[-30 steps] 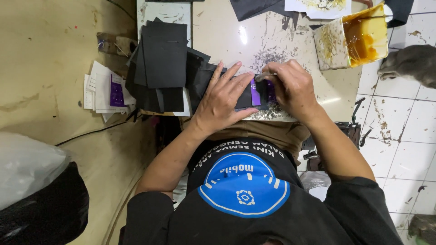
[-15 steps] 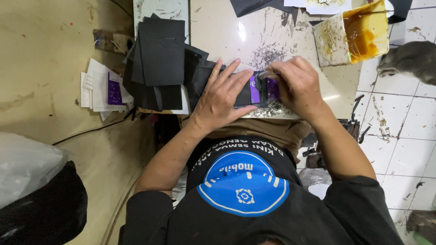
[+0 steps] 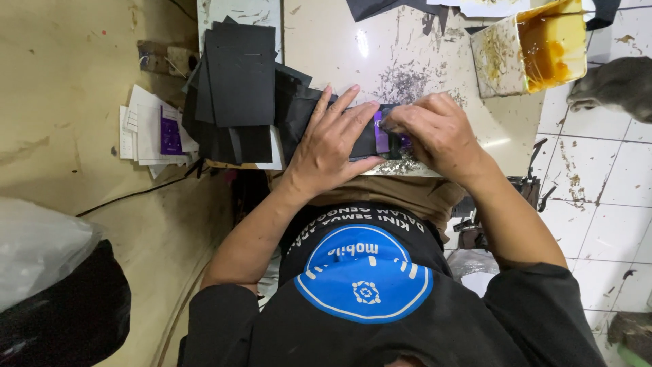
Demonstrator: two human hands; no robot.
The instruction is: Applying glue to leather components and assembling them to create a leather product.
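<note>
My left hand (image 3: 336, 146) lies flat, fingers spread, pressing a black sheet piece (image 3: 367, 139) against the near edge of the worn white table (image 3: 407, 47). My right hand (image 3: 435, 132) is closed over the right end of that piece, fingertips pinched at a small purple label (image 3: 381, 132) on it. Whether a tool is in the right hand is hidden by the fingers. A stack of black sheet pieces (image 3: 239, 85) lies to the left of my left hand.
A square container of amber glue (image 3: 536, 44) stands at the table's far right. White and purple papers (image 3: 153, 132) lie on the tan floor at left. A grey cat (image 3: 614, 85) sits on the white tiles at right. A black bag (image 3: 61, 306) lies lower left.
Both hands stay on the black piece; the right fingertips have shifted slightly left over the purple label. Nothing else has moved.
</note>
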